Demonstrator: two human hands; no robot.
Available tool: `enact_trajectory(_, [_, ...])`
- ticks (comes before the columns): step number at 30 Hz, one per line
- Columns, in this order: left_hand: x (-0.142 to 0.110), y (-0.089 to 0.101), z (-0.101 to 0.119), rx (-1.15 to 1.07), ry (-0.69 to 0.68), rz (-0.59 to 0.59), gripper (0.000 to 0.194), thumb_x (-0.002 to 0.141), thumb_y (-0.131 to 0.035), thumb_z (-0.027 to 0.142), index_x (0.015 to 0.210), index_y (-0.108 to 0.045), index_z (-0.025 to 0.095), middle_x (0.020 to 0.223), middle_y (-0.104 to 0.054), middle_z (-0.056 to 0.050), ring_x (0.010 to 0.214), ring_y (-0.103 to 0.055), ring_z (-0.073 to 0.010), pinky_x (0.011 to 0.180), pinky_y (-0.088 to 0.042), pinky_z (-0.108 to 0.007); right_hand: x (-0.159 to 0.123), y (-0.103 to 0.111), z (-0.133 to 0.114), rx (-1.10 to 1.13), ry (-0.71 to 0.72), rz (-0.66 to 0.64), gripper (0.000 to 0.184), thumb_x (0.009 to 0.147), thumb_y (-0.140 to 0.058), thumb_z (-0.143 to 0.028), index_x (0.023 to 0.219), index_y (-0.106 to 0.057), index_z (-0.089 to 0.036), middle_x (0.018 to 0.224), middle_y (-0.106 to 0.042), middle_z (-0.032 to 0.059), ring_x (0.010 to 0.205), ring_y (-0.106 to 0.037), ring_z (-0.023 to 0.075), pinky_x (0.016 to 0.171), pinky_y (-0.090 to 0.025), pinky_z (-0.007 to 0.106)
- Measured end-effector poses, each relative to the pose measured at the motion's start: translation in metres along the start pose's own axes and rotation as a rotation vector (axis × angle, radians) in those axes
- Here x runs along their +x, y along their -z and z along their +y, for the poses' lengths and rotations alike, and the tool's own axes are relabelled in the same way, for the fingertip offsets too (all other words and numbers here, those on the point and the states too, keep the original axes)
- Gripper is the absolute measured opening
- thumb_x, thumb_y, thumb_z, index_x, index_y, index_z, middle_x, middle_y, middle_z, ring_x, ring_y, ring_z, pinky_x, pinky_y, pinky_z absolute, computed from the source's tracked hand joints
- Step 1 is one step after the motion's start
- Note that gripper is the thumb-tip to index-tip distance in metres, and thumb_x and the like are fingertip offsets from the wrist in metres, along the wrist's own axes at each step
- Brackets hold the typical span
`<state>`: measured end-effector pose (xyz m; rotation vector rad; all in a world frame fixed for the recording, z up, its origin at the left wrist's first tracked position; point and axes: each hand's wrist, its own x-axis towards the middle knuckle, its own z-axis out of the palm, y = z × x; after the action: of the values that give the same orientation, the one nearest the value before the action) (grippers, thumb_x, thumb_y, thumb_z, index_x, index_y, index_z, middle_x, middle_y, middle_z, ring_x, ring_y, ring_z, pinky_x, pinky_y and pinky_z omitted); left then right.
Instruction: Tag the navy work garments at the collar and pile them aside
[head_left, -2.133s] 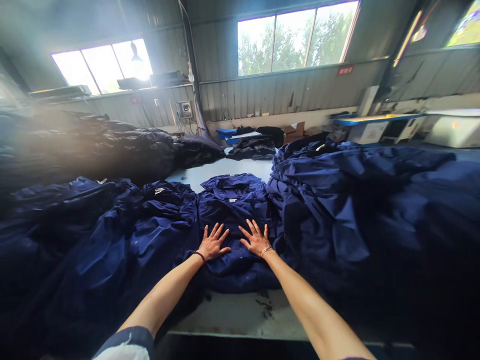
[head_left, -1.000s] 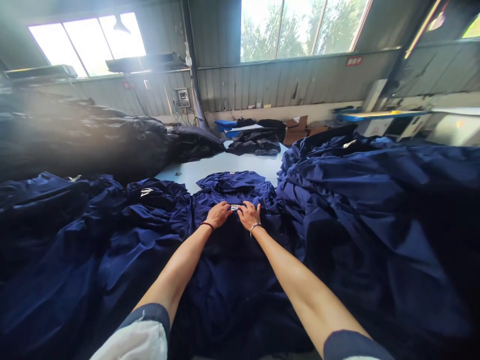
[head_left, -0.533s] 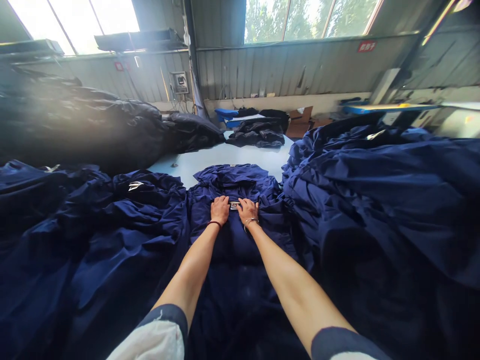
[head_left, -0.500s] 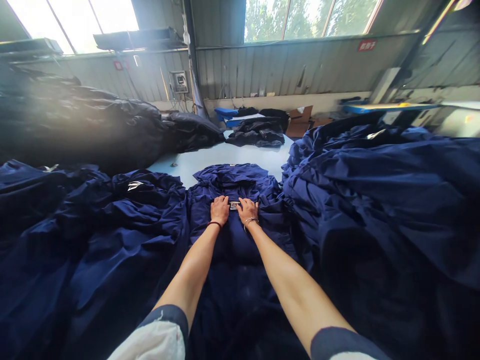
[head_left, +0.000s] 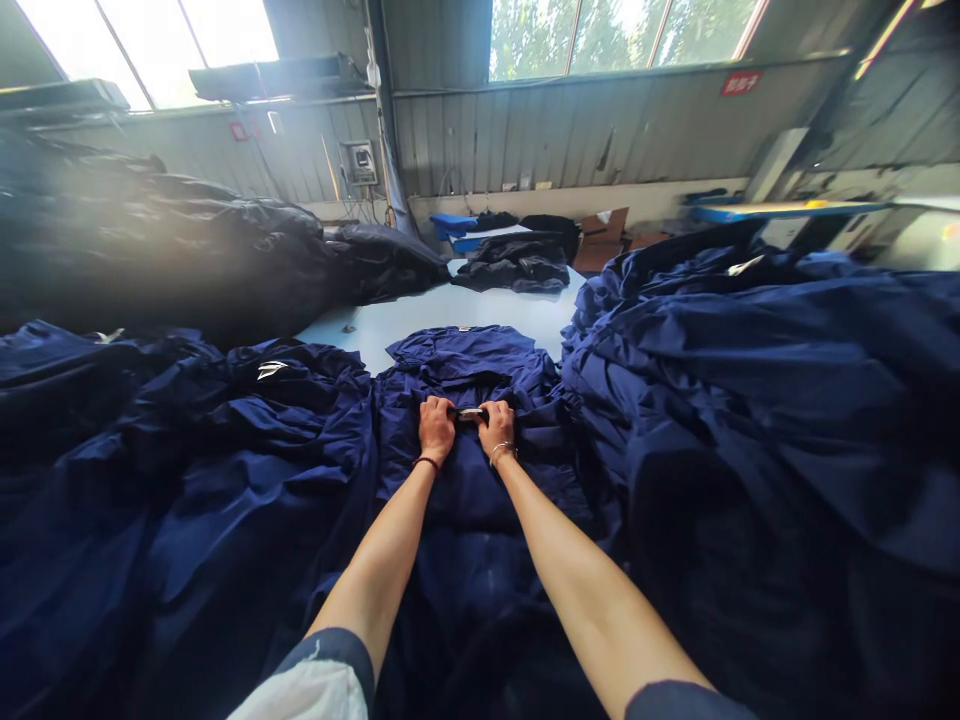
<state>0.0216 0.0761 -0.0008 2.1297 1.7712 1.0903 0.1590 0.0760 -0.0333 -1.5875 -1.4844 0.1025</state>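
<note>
A navy blue garment (head_left: 480, 500) lies spread before me, its upper end reaching over a pale table. My left hand (head_left: 436, 428) is closed on the cloth at the garment's upper edge, fingers curled over it. Close to its right, my right hand (head_left: 496, 428) grips the same edge with bent fingers. Between the two hands shows a small whitish label (head_left: 470, 414), seen nearly edge-on. Farther up, a gathered part of navy cloth (head_left: 469, 350) lies bunched, with another small tag (head_left: 465, 329) at its top.
Navy garments are heaped at the left (head_left: 187, 480) and higher at the right (head_left: 772, 380). Behind the left heap rises a large dark pile (head_left: 187, 240). A pale tabletop (head_left: 405, 315) shows beyond my hands, with black folded cloth (head_left: 514, 265) on it.
My fingers have curled in and gripped the cloth edge beside the label. The label has tipped from facing me to nearly edge-on.
</note>
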Motion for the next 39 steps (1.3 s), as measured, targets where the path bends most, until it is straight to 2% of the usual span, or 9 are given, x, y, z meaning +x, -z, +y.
enact_trajectory(7, [0.002, 0.009, -0.007, -0.435, 0.148, -0.111, 0.014, 0.081, -0.055, 0.021, 0.093, -0.061, 0.022, 0.086, -0.064, -0.001, 0.08, -0.057, -0.0162, 0.078, -0.042, -0.027, -0.001, 0.018, -0.005, 0.32, -0.066, -0.084, 0.014, 0.071, -0.055, -0.025, 0.082, -0.064, -0.021, 0.086, -0.06, 0.0031, 0.086, -0.055, 0.0203, 0.085, -0.043, 0.033])
enact_trajectory(12, [0.007, 0.01, -0.011, -0.69, 0.174, -0.145, 0.009, 0.075, -0.058, 0.022, 0.083, -0.06, 0.019, 0.083, -0.063, 0.0, 0.082, -0.056, -0.0142, 0.082, -0.042, -0.026, 0.0, 0.025, -0.01, 0.458, -0.189, -0.149, 0.029, 0.079, -0.045, -0.037, 0.084, -0.07, -0.022, 0.09, -0.064, 0.0036, 0.09, -0.057, 0.0202, 0.083, -0.044, 0.032])
enact_trajectory(16, [0.01, 0.012, -0.013, -0.808, 0.225, -0.193, 0.014, 0.069, -0.06, 0.02, 0.083, -0.061, 0.019, 0.085, -0.064, 0.0, 0.085, -0.057, -0.0144, 0.085, -0.042, -0.027, 0.002, 0.023, -0.008, 0.444, -0.183, -0.144, 0.03, 0.075, -0.054, -0.046, 0.078, -0.07, -0.021, 0.085, -0.065, 0.0041, 0.087, -0.059, 0.0205, 0.084, -0.044, 0.032])
enact_trajectory(19, [0.011, 0.017, -0.013, -0.842, 0.262, -0.226, 0.018, 0.068, -0.06, 0.02, 0.085, -0.065, 0.019, 0.087, -0.066, -0.001, 0.086, -0.058, -0.0157, 0.084, -0.043, -0.028, 0.005, 0.021, -0.002, 0.431, -0.182, -0.151, 0.027, 0.073, -0.057, -0.046, 0.076, -0.068, -0.021, 0.083, -0.066, 0.0034, 0.085, -0.06, 0.02, 0.084, -0.045, 0.033])
enact_trajectory(23, [0.013, 0.02, -0.012, -0.845, 0.261, -0.238, 0.018, 0.07, -0.066, 0.032, 0.081, -0.068, 0.018, 0.085, -0.067, -0.003, 0.083, -0.058, -0.0168, 0.08, -0.043, -0.028, 0.005, 0.019, 0.003, 0.423, -0.179, -0.161, 0.028, 0.074, -0.057, -0.047, 0.076, -0.067, -0.021, 0.084, -0.067, 0.0032, 0.083, -0.06, 0.0194, 0.083, -0.046, 0.033])
enact_trajectory(26, [0.014, 0.015, -0.012, -0.858, 0.239, -0.241, 0.028, 0.063, -0.074, 0.039, 0.079, -0.067, 0.017, 0.078, -0.066, -0.002, 0.075, -0.057, -0.0146, 0.075, -0.043, -0.027, 0.006, 0.018, 0.004, 0.41, -0.174, -0.153, 0.029, 0.074, -0.057, -0.048, 0.076, -0.067, -0.021, 0.084, -0.067, 0.0035, 0.083, -0.06, 0.0196, 0.082, -0.046, 0.033])
enact_trajectory(32, [0.017, 0.005, -0.015, -0.87, 0.283, -0.236, 0.031, 0.062, -0.073, 0.045, 0.072, -0.065, 0.017, 0.068, -0.062, 0.001, 0.065, -0.052, -0.0111, 0.065, -0.039, -0.024, 0.007, 0.017, 0.006, 0.411, -0.197, -0.166, 0.03, 0.075, -0.056, -0.048, 0.075, -0.066, -0.021, 0.083, -0.068, 0.0034, 0.083, -0.06, 0.0198, 0.082, -0.046, 0.032])
enact_trajectory(39, [0.018, 0.004, -0.017, -0.844, 0.282, -0.218, 0.034, 0.061, -0.074, 0.047, 0.072, -0.066, 0.017, 0.069, -0.063, 0.0, 0.068, -0.054, -0.012, 0.068, -0.041, -0.024, 0.006, 0.019, 0.001, 0.404, -0.206, -0.166, 0.03, 0.076, -0.052, -0.048, 0.075, -0.066, -0.021, 0.083, -0.069, 0.0025, 0.082, -0.06, 0.0189, 0.081, -0.047, 0.031])
